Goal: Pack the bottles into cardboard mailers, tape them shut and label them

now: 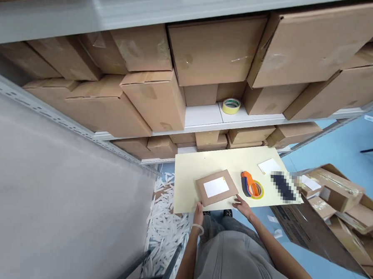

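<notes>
A flat brown cardboard box (202, 189) with a white label (216, 187) on top is at the pale yellow board (188, 164), turned slightly askew. My left hand (199, 213) grips its near left corner, the fingers partly hidden under the edge. At the near right corner is my right hand (242, 205), fingers apart, the fingertips touching or almost touching the cardboard. Right of the box lies an orange tape dispenser (249, 183) with a roll of tape (259, 190). A stack of white labels (269, 166) lies farther right.
Shelves (202, 125) full of cardboard boxes (216, 49) rise ahead, with a yellow tape roll (231, 105) on one. A large carton (319, 234) of packed boxes stands right. Paper strips (166, 226) cover the floor at left, beside a grey wall (61, 191). A dark item (283, 187) is pixelated.
</notes>
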`<action>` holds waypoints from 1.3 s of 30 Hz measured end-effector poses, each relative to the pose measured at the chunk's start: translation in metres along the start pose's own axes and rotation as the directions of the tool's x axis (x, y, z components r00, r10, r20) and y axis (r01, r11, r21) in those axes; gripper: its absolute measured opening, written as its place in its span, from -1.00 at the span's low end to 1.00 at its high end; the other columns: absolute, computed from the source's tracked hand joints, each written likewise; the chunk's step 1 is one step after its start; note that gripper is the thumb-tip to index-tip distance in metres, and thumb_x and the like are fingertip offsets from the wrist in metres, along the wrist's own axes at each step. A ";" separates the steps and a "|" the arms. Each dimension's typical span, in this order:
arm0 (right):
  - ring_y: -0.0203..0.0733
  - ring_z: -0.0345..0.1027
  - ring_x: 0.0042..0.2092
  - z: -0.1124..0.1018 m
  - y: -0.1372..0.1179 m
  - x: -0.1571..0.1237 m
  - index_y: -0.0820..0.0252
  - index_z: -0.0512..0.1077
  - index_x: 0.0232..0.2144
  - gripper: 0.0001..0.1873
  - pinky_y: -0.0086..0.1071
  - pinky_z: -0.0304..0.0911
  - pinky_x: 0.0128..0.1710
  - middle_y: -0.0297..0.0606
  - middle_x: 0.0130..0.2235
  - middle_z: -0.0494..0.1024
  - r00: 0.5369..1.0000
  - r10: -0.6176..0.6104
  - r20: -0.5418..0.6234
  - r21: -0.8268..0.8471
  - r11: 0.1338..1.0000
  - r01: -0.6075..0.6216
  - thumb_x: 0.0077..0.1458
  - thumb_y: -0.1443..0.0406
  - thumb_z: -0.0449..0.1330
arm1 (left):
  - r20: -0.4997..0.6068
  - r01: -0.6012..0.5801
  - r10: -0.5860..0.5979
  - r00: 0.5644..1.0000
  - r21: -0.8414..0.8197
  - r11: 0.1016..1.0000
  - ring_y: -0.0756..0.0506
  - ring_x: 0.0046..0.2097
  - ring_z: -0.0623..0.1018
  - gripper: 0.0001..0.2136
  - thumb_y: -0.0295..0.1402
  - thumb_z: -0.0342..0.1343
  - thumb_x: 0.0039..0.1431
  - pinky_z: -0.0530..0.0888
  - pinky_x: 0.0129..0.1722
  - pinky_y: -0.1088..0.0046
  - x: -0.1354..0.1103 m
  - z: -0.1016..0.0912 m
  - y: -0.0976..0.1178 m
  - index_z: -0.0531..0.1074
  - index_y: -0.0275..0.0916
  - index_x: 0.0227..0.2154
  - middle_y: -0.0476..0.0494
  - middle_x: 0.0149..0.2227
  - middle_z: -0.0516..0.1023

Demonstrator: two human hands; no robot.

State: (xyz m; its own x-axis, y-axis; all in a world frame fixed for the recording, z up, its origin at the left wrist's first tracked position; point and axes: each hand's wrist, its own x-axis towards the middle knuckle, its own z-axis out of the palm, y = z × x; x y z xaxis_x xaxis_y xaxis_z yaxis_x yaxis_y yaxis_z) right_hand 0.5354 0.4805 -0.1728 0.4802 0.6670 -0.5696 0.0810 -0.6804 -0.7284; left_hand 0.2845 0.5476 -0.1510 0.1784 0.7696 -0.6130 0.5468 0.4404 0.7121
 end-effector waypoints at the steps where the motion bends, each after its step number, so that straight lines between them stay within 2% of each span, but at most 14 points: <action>1: 0.02 0.54 -0.19 0.002 -0.003 -0.001 0.11 0.53 -0.04 -0.41 -0.13 0.40 -0.09 -0.20 -0.21 0.62 1.000 -0.005 -0.016 -0.024 1.000 0.004 -0.24 0.25 0.22 | -0.005 0.001 -0.001 1.000 0.014 1.000 -0.16 0.34 0.29 -0.50 -0.11 -0.32 0.39 0.18 0.35 0.28 0.002 -0.002 0.000 0.38 -0.23 0.12 -0.28 0.25 0.41; 3: -0.01 0.55 -0.19 0.006 -0.007 -0.005 0.11 0.49 0.03 -0.40 -0.16 0.40 -0.10 -0.17 -0.19 0.62 0.999 -0.018 -0.051 -0.075 0.997 0.014 -0.16 0.27 0.19 | -0.067 0.011 -0.007 0.998 0.066 0.998 -0.15 0.36 0.26 -0.53 -0.16 -0.28 0.39 0.16 0.36 0.28 0.005 -0.007 0.003 0.35 -0.25 0.15 -0.28 0.29 0.35; 5: -0.04 0.55 -0.16 0.010 -0.010 -0.009 0.16 0.43 0.10 -0.38 -0.19 0.40 -0.07 -0.11 -0.10 0.60 0.997 -0.024 -0.077 -0.102 0.995 0.016 -0.09 0.28 0.16 | -0.184 -0.007 0.035 0.982 0.151 0.989 -0.18 0.40 0.18 -0.52 -0.15 -0.18 0.36 0.13 0.38 0.22 0.005 -0.013 0.014 0.29 -0.27 0.21 -0.31 0.35 0.24; 8: -0.09 0.53 -0.10 0.007 -0.011 -0.010 0.20 0.35 0.18 -0.35 -0.21 0.39 -0.02 -0.06 0.03 0.54 0.992 -0.069 -0.109 -0.070 0.996 0.062 -0.01 0.28 0.13 | -0.308 -0.147 0.242 0.920 0.300 0.942 -0.24 0.43 0.06 -0.45 -0.11 -0.12 0.34 0.07 0.39 0.03 0.003 -0.018 0.044 0.16 -0.26 0.29 -0.34 0.41 0.10; 12: -0.04 0.49 -0.03 -0.025 -0.018 -0.003 0.19 0.29 0.23 -0.37 -0.10 0.39 0.01 -0.04 0.05 0.53 0.942 -0.250 -0.224 0.011 0.966 0.259 0.08 0.22 0.10 | -0.287 -0.331 0.492 0.822 0.463 0.822 -0.27 0.45 0.01 -0.43 -0.09 -0.16 0.37 0.04 0.37 -0.09 0.007 -0.002 0.097 0.06 -0.25 0.34 -0.37 0.42 0.03; 15: 0.02 0.46 0.03 -0.068 -0.023 0.007 0.28 0.26 0.24 -0.34 -0.05 0.37 0.04 0.06 0.07 0.50 0.898 -0.319 -0.303 0.066 0.933 0.354 0.14 0.13 0.08 | -0.179 -0.439 0.630 0.755 0.576 0.690 -0.27 0.44 0.02 -0.42 -0.11 -0.13 0.37 0.05 0.37 -0.08 0.014 0.038 0.137 0.05 -0.27 0.35 -0.39 0.42 0.03; 19: 0.00 0.45 0.05 -0.140 -0.017 0.020 0.25 0.23 0.26 -0.33 -0.07 0.38 0.04 0.09 0.11 0.48 0.868 -0.361 -0.342 0.113 0.901 0.420 0.19 0.06 0.06 | 0.020 -0.532 0.708 0.706 0.675 0.512 -0.26 0.44 0.01 -0.39 -0.18 -0.05 0.34 0.06 0.38 -0.06 0.030 0.130 0.188 0.00 -0.27 0.37 -0.37 0.43 0.02; 23: 0.03 0.45 0.03 -0.226 0.019 0.036 0.25 0.28 0.23 -0.33 -0.03 0.36 0.04 0.11 0.09 0.50 0.860 -0.328 -0.390 0.081 0.919 0.387 0.17 0.02 0.07 | 0.269 -0.607 0.660 0.702 0.711 0.355 -0.25 0.45 -0.02 -0.40 -0.27 -0.02 0.32 0.02 0.41 0.02 0.060 0.242 0.233 0.03 -0.36 0.36 -0.35 0.43 0.01; 26: 0.04 0.47 0.01 -0.287 0.056 0.046 0.25 0.30 0.21 -0.32 -0.02 0.33 0.06 0.08 0.05 0.53 0.876 -0.291 -0.386 0.039 0.943 0.331 0.15 0.00 0.09 | 0.430 -0.644 0.573 0.698 0.726 0.239 -0.22 0.45 -0.02 -0.45 -0.43 -0.04 0.30 0.03 0.42 0.09 0.088 0.315 0.254 0.10 -0.34 0.34 -0.23 0.44 0.01; 28: 0.04 0.47 0.00 -0.322 0.080 0.050 0.22 0.32 0.20 -0.32 -0.03 0.34 0.05 0.05 0.02 0.56 0.890 -0.262 -0.374 0.020 0.957 0.290 0.14 -0.02 0.09 | 0.447 -0.600 0.490 0.748 0.771 0.212 -0.18 0.44 0.02 -0.45 -0.53 -0.08 0.27 0.07 0.42 0.19 0.104 0.350 0.257 0.12 -0.34 0.33 -0.22 0.43 0.03; 31: 0.06 0.47 0.01 -0.359 0.104 0.053 0.23 0.33 0.18 -0.32 -0.04 0.33 0.05 0.05 0.01 0.57 0.905 -0.215 -0.368 0.015 0.971 0.237 0.14 -0.03 0.09 | 0.393 -0.510 0.401 0.827 0.825 0.242 -0.18 0.42 0.12 -0.45 -0.60 -0.13 0.25 0.17 0.38 0.21 0.119 0.378 0.250 0.15 -0.38 0.32 -0.31 0.40 0.11; 33: 0.07 0.46 0.01 -0.372 0.113 0.055 0.25 0.33 0.18 -0.32 -0.03 0.32 0.05 0.07 0.01 0.56 0.911 -0.190 -0.367 0.025 0.976 0.214 0.14 -0.04 0.08 | 0.370 -0.484 0.381 0.847 0.833 0.268 -0.19 0.41 0.14 -0.44 -0.63 -0.16 0.25 0.18 0.37 0.19 0.123 0.385 0.243 0.16 -0.38 0.32 -0.34 0.39 0.13; 36: 0.05 0.46 0.02 -0.376 0.117 0.056 0.24 0.33 0.17 -0.35 -0.04 0.32 0.04 0.05 0.02 0.56 0.918 -0.168 -0.359 0.047 0.979 0.198 0.15 -0.02 0.09 | 0.363 -0.473 0.368 0.856 0.837 0.277 -0.18 0.41 0.14 -0.43 -0.68 -0.20 0.24 0.17 0.36 0.17 0.125 0.386 0.237 0.17 -0.36 0.31 -0.36 0.39 0.13; 39: 0.03 0.46 0.02 -0.366 0.114 0.057 0.24 0.33 0.16 -0.37 -0.07 0.34 0.02 0.04 0.02 0.56 0.933 -0.168 -0.317 0.087 0.975 0.205 0.15 0.01 0.09 | 0.365 -0.466 0.349 0.863 0.843 0.269 -0.22 0.39 0.19 -0.46 -0.68 -0.20 0.26 0.24 0.32 0.16 0.128 0.387 0.241 0.21 -0.40 0.29 -0.44 0.37 0.17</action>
State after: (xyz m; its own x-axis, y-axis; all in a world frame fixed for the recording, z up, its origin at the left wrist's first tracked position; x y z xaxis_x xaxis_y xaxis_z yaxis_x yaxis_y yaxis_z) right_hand 0.8918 0.3301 -0.1488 0.7118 0.6403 -0.2888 0.1011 -0.5003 -0.8599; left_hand 0.7558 0.5735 -0.1907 0.6438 0.6490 -0.4054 0.7535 -0.6298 0.1884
